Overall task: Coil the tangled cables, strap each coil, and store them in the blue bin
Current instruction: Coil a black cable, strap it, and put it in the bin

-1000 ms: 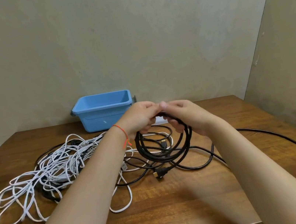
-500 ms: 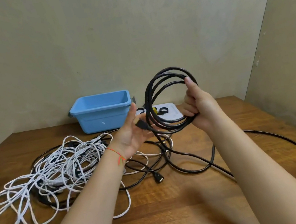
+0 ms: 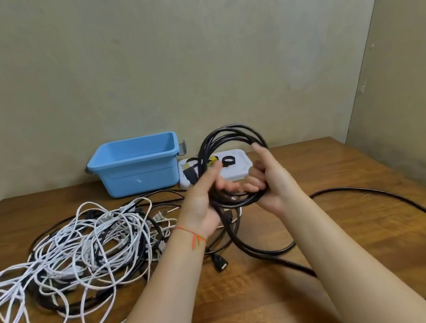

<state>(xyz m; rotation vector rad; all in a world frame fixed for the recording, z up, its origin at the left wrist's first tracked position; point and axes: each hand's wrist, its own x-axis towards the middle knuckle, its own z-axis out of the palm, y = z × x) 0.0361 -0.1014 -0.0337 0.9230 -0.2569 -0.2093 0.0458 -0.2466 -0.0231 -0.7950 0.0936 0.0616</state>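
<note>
Since half a second ago, the left hand has closed in on the black coil, which sits lower in the head view.

Both hands clasp its bottom arc, right hand opposite; the uncoiled tail trails over the wooden table. If the tail snags on the white cable tangle, loops could spring loose, I judge. The blue bin stands empty against the plain beige wall, with a white tray of straps beside it.
</note>
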